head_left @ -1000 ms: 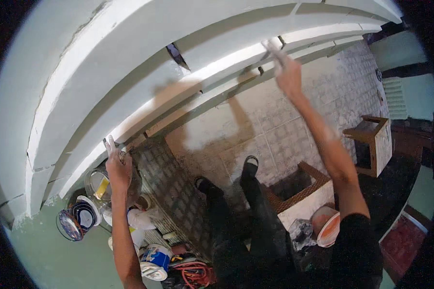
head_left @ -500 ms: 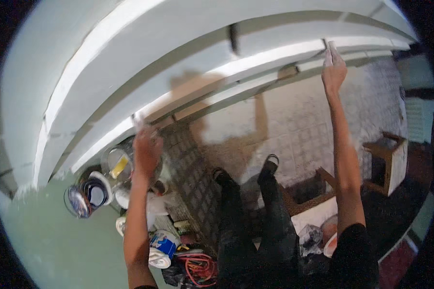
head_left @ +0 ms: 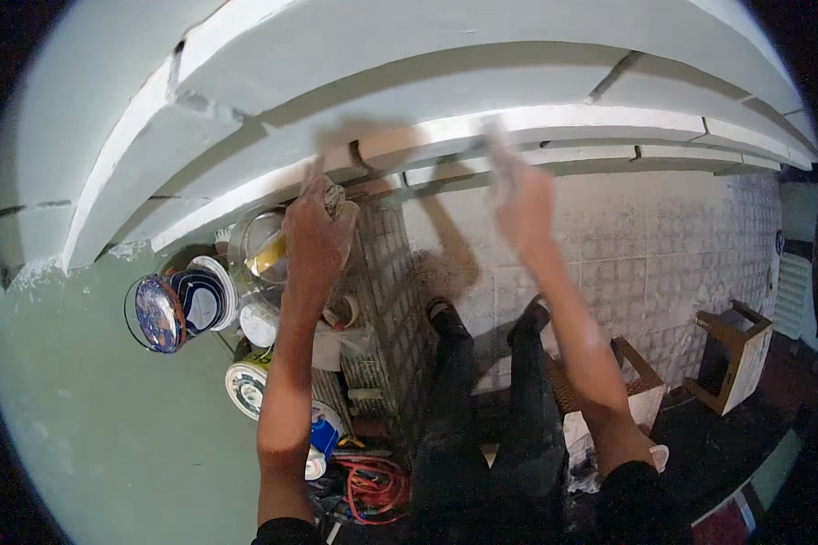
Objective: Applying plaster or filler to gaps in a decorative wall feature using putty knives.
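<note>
A pale stepped moulding (head_left: 445, 133) with dark gaps at its joints curves across the top. My left hand (head_left: 321, 222) is at its lower white edge, dusted with white, index finger pointing up close to a dark gap. A small greyish, crumpled-looking lump (head_left: 334, 197) shows between its thumb and curled fingers; its kind cannot be made out. Farther right, my right hand (head_left: 525, 204) reaches up to the same white strip. Motion smears its fingers, so whether they hold anything is unclear. The hands are apart, and their shadows fall on the moulding and wall.
Paint-stained buckets (head_left: 159, 313) and a tub with a white lid (head_left: 245, 389) stand at left beside a green surface (head_left: 145, 436). Red cable (head_left: 377, 490) lies coiled below. Wooden-framed stools (head_left: 732, 354) stand at right. My feet are on a dusty patterned surface (head_left: 591, 245).
My right hand has come leftward along the moulding, nearer to my left hand. My left hand has shifted up and right. The whole view has shifted, with the buckets now higher.
</note>
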Action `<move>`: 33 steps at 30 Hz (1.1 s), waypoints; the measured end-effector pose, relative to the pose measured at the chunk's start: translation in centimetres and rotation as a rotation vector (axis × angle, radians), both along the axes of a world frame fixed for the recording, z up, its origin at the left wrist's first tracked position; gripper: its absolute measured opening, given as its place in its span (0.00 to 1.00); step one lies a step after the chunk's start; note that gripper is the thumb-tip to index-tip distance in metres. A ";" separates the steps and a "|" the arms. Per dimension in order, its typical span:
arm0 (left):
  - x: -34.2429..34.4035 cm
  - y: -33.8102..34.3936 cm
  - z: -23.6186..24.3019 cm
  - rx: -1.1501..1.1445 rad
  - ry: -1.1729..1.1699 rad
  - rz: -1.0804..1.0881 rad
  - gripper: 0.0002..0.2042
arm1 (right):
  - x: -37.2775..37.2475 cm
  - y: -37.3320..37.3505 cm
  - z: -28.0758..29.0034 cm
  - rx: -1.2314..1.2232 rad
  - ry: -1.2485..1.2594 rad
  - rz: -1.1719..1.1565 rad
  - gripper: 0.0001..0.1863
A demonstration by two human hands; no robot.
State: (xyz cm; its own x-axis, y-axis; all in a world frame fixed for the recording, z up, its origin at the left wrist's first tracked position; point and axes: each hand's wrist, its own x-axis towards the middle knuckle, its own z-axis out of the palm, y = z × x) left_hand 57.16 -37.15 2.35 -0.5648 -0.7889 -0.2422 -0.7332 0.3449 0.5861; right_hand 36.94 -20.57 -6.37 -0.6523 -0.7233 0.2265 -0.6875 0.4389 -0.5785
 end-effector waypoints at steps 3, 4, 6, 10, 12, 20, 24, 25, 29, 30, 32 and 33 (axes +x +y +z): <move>2.5 -1.8 -0.6 -0.371 0.019 -0.139 0.16 | -0.6 -1.0 -0.3 -0.157 -0.036 -0.194 0.19; 3.1 -2.6 -1.5 -0.438 -0.023 -0.162 0.26 | 0.2 -2.0 -0.3 -0.246 -0.020 -0.250 0.19; 3.9 -3.7 -3.1 -0.486 -0.058 -0.186 0.37 | 4.3 -5.0 -0.3 -0.149 -0.078 -0.225 0.19; 5.2 -4.6 -3.6 -0.311 -0.089 -0.232 0.24 | 6.6 -5.7 -1.6 -0.271 -0.081 0.029 0.20; 5.7 -4.7 -4.0 -0.310 -0.047 -0.281 0.18 | 4.6 -4.7 -1.3 -0.308 -0.121 -0.086 0.23; 5.8 -4.6 -5.4 -0.526 -0.156 -0.422 0.19 | 12.3 -10.5 -0.2 -0.119 -0.151 0.056 0.29; 5.1 -4.0 -5.2 -0.483 -0.128 -0.355 0.17 | 12.2 -10.0 -0.4 -0.093 -0.237 -0.160 0.25; 5.1 -4.1 -5.1 -0.436 -0.096 -0.331 0.17 | 12.0 -9.7 -0.6 -0.080 -0.230 -0.168 0.25; 6.4 -4.8 -4.4 -0.447 -0.094 -0.370 0.16 | 10.8 -8.6 0.9 -0.353 -0.311 -0.123 0.15; 6.2 -4.5 -4.5 -0.444 -0.089 -0.369 0.16 | 10.2 -8.4 1.2 -0.350 -0.306 -0.123 0.15; 5.9 -4.2 -4.6 -0.463 -0.027 -0.350 0.16 | 9.2 -8.6 1.3 -0.390 -0.307 -0.375 0.17; 5.7 -4.1 -4.7 -0.456 -0.021 -0.353 0.16 | 9.4 -8.8 1.2 -0.383 -0.300 -0.379 0.17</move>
State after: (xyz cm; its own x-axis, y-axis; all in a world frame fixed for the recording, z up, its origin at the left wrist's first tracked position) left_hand 62.89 -41.27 -2.33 -0.8115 -0.5809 0.0640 -0.5377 0.7850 0.3077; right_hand 46.30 -29.36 -5.18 -0.9236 -0.3325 0.1908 -0.3071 0.3436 -0.8875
